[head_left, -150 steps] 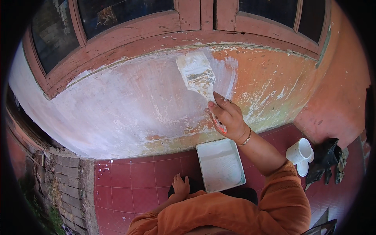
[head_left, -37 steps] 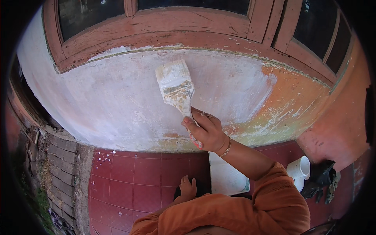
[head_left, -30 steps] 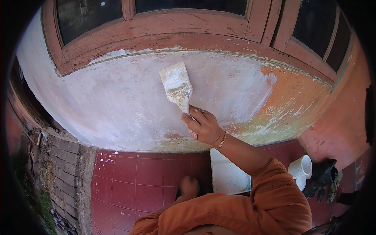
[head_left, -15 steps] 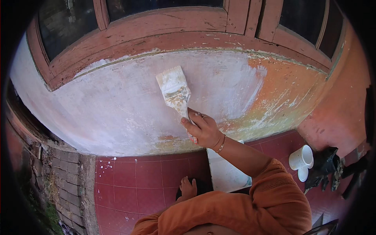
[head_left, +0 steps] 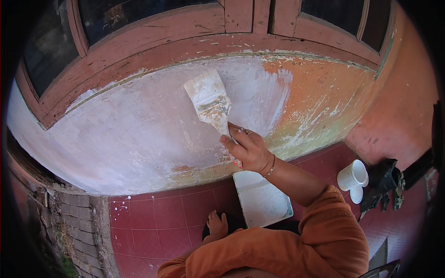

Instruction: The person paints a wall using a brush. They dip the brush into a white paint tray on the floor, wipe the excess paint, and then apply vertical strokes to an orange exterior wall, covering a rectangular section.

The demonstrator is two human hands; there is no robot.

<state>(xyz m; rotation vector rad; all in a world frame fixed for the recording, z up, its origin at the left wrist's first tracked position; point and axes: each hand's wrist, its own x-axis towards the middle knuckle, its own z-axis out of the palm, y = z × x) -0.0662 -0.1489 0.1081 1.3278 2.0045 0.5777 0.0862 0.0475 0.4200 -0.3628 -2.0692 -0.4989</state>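
My right hand (head_left: 250, 147) is wrapped round the handle of a wide, paint-crusted paintbrush (head_left: 211, 103). The brush points up and slightly left, its pale bristles at the wall (head_left: 139, 125); I cannot tell how firmly they touch. Whitish paint covers most of this wall, while an orange, scraped patch (head_left: 320, 88) shows to the right of the brush. Low by my body, my left hand (head_left: 217, 225) rests near my dark-clothed knee, fingers apart and holding nothing.
Above the wall runs a worn reddish wooden window frame (head_left: 176, 30). A white slab-like object (head_left: 264, 199) sits on the red tiled floor (head_left: 157, 215) below my right arm. To the right are a white tub (head_left: 352, 175) and dark plastic (head_left: 382, 180). Paving bricks (head_left: 79, 222) lie at left.
The brush in my right hand has shifted rightward along the wall, closer to the orange patch. The view has turned somewhat to the right. My left hand stays low by my knee.
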